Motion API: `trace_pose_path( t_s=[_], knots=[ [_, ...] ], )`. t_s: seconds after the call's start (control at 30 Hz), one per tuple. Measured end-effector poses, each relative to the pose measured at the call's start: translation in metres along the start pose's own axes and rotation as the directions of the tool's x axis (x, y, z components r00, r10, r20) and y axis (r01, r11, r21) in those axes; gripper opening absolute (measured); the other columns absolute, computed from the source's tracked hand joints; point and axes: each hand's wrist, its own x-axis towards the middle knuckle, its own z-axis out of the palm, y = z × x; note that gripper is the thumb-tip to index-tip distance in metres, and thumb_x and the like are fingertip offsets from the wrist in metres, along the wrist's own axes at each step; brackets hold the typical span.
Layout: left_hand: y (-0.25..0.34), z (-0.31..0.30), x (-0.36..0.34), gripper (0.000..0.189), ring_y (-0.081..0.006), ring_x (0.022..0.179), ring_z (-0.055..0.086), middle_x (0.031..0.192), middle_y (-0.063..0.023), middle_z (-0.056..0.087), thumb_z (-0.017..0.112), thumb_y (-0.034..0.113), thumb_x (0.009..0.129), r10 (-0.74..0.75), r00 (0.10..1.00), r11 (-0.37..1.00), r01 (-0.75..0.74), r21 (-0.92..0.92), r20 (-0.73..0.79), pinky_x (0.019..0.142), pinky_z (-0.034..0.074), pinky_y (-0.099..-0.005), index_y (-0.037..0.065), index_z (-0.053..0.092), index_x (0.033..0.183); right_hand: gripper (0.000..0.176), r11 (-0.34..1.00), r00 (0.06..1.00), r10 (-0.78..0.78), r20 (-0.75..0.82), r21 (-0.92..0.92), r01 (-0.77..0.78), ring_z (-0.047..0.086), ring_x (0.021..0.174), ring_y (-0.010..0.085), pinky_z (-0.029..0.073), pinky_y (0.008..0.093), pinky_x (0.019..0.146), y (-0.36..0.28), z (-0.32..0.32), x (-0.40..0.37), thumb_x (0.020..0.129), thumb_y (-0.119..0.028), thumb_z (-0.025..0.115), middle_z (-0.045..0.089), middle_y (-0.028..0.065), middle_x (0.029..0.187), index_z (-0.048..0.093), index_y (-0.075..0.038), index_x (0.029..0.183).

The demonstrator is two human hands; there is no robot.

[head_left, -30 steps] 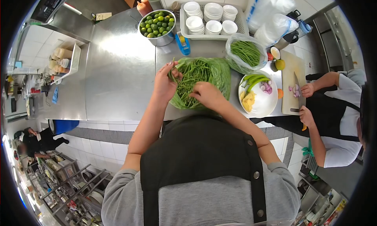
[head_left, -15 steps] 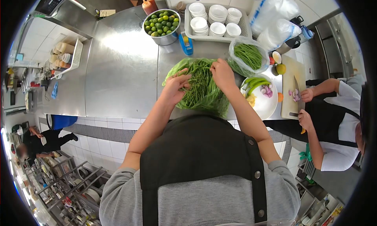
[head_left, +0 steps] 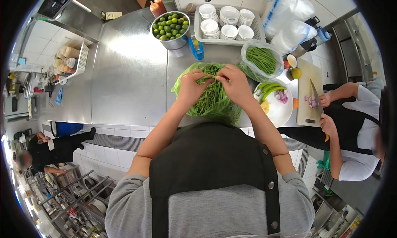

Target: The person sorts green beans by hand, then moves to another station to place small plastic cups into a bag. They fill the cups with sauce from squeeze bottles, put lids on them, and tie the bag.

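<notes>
Over an open light-green plastic bag filled with green beans, my two hands meet at the fingertips. My left hand is closed round a green bean that points toward the other hand. Thumb and fingers of my right hand pinch the same bean at its end, close to the left fingertips. Just right of my right hand stands a clear bag of longer green beans. A white plate with green chillies, cut purple onion and yellow pieces is beside it.
A pot of limes, a blue tape dispenser and a crate of white cups line the back. To the right, a co-worker holds a knife over a cutting board. Another person stands far left.
My left hand has moved right and closed on a bean; its fingers were spread before. My right hand has shifted slightly to meet it. The co-worker's knife has tilted.
</notes>
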Motion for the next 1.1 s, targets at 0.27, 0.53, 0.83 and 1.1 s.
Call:
trace_pose_path(
  t_s=[0.27, 0.53, 0.83, 1.1],
  knots=[
    [-0.018, -0.023, 0.003, 0.013, -0.0074, 0.067, 0.06, 0.087, -0.0033, 0.076, 0.078, 0.006, 0.085, -0.25, 0.963, 0.924, 0.206, -0.323, -0.102, 0.061, 0.048, -0.0238, 0.002, 0.078, 0.097, 0.019, 0.785, 0.887, 0.228, 0.402, 0.463, -0.411, 0.055, 0.068, 0.0071, 0.042, 0.0274, 0.061, 0.013, -0.004, 0.0, 0.089, -0.02, 0.073, 0.066, 0.002, 0.077, 0.071, -0.001, 0.087],
    [0.006, -0.048, 0.011, 0.018, -0.0063, 0.08, 0.065, 0.092, -0.007, 0.076, 0.076, 0.0, 0.086, -0.327, 0.942, 0.855, 0.262, -0.447, -0.074, 0.071, 0.052, -0.0226, -0.004, 0.076, 0.104, 0.02, 0.862, 0.958, 0.209, 0.195, 0.426, -0.274, 0.055, 0.069, 0.0213, 0.046, 0.0343, 0.065, -0.013, 0.015, -0.003, 0.09, -0.019, 0.071, 0.059, 0.0117, 0.081, 0.068, 0.001, 0.093],
    [0.008, -0.04, 0.009, 0.012, -0.0087, 0.078, 0.065, 0.087, -0.0062, 0.074, 0.072, 0.004, 0.091, -0.312, 0.93, 0.883, 0.208, -0.422, -0.194, 0.068, 0.05, -0.024, -0.004, 0.071, 0.1, 0.007, 0.888, 1.0, 0.011, -0.022, 0.459, 0.0, 0.058, 0.072, 0.0153, 0.047, 0.0286, 0.069, -0.023, 0.021, -0.002, 0.091, -0.005, 0.068, 0.06, 0.0066, 0.08, 0.064, 0.0, 0.092],
    [-0.013, -0.037, 0.002, 0.018, -0.0059, 0.059, 0.046, 0.079, -0.001, 0.061, 0.069, 0.02, 0.097, -0.572, 0.817, 0.583, 0.336, -0.739, -0.079, 0.057, 0.042, -0.0231, 0.002, 0.065, 0.099, 0.006, 0.792, 0.954, 0.282, -0.098, 0.586, -0.174, 0.059, 0.074, 0.0087, 0.049, 0.0237, 0.073, 0.014, 0.018, 0.005, 0.088, -0.003, 0.071, 0.066, 0.003, 0.083, 0.067, -0.002, 0.091]
  ],
)
